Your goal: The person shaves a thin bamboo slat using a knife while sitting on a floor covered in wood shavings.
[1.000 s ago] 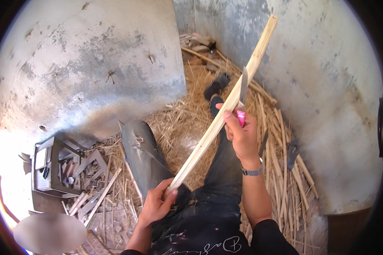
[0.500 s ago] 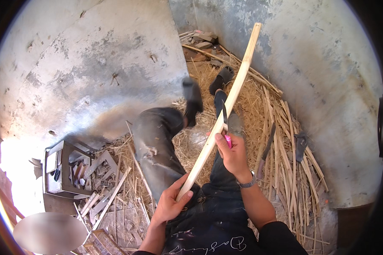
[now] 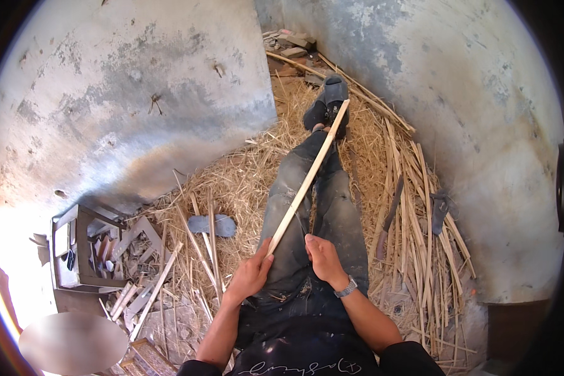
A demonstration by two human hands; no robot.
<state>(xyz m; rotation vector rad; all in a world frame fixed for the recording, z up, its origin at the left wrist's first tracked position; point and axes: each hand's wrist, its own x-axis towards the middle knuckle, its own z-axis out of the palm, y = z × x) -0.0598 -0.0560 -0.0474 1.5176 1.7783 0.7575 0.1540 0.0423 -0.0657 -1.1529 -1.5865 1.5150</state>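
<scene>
Straw-littered floor point(image 3: 238, 183), stained wall point(image 3: 382, 69) beyond left hand point(image 3: 249, 276) (gripping pale strip point(image 3: 308, 180)), right hand point(image 3: 325, 260) (closed on knife point(image 3: 302, 227)). Left of both: framed box point(image 3: 86, 249), scraps point(image 3: 106, 249) inside.

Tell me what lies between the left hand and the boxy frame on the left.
Loose sticks, flat scraps and straw-like shavings lie between the left hand and the boxy frame in the head view.

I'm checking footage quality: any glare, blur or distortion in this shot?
Head view: glare washes out the lower left, beside the box frame; a blurred oval sits below it; the right wall looks bowed toward the picture's dark rim; the wooden strip and left hand look fairly sharp.
</scene>
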